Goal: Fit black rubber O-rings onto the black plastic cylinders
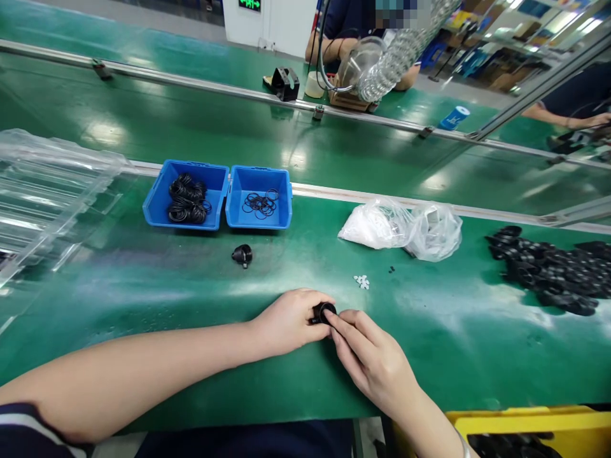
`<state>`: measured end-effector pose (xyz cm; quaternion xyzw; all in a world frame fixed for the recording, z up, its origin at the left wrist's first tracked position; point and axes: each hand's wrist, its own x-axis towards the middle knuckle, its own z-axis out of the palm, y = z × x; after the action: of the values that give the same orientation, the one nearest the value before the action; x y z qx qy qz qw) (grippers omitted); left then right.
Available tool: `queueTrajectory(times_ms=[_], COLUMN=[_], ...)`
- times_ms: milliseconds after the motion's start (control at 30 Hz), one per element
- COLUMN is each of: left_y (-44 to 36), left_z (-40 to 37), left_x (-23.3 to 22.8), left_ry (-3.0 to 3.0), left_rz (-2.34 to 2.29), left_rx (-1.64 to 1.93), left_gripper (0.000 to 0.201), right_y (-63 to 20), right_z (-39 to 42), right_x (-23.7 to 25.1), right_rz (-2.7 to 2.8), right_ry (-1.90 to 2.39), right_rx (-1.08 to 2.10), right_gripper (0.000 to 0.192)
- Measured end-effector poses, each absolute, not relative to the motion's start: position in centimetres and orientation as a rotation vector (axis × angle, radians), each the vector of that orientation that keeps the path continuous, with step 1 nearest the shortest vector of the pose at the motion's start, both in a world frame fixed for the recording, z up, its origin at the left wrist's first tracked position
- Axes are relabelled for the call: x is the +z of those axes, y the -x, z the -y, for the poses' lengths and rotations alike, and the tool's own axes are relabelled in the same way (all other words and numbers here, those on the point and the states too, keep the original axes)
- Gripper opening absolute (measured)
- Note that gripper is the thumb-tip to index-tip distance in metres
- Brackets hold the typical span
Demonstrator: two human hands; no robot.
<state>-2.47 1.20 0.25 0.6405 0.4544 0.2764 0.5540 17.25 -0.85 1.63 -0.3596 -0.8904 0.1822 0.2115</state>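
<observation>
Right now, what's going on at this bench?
A person at a green work surface holds a small black round part between both hands: the left hand grips it while the right hand's fingertips press on its rim. Beyond lie two blue bins of black rings, a loose black part, a clear plastic bag and a pile of black parts. Another person sits across the line.

single head-worn view, looking forward and down, close over green bench (143,286)
</observation>
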Motion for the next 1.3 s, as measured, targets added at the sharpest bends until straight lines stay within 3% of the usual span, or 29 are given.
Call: queueTrajectory(times_ms=[167,333,600,967,1167,1300], left_y=[2.5,2.5,2.6,2.4,2.8,2.8], left_z=[-1.3,-1.4,-1.5,-1.2,-1.1,-0.8], left_x=[0.3,0.9,0.9,0.6,0.5,-0.1], left_ry=[-1.487,-1.540,-1.585,-1.055,-1.228,-1.197], left_rz=[-1.070,-1.102,-1.113,-0.781,-0.774,-0.796], left_rx=[0.646,0.614,0.604,0.733,0.721,0.660], left_gripper=[0.037,0.036,0.036,0.023,0.023,0.028], right_y=[-17.4,-17.5,-17.5,-18.0,-17.5,-17.0], right_z=[1.4,1.4,1.2,0.9,1.1,1.4], right_x=[1.0,0.4,0.4,1.2,1.5,1.5], right_rz=[2.542,2.526,2.504,2.227,2.337,2.491], right_ry=[0.950,0.919,0.965,1.045,1.008,1.031], right_rx=[0.294,0.274,0.344,0.303,0.420,0.217], right_gripper=[0.055,0.061,0.053,0.055,0.056,0.047])
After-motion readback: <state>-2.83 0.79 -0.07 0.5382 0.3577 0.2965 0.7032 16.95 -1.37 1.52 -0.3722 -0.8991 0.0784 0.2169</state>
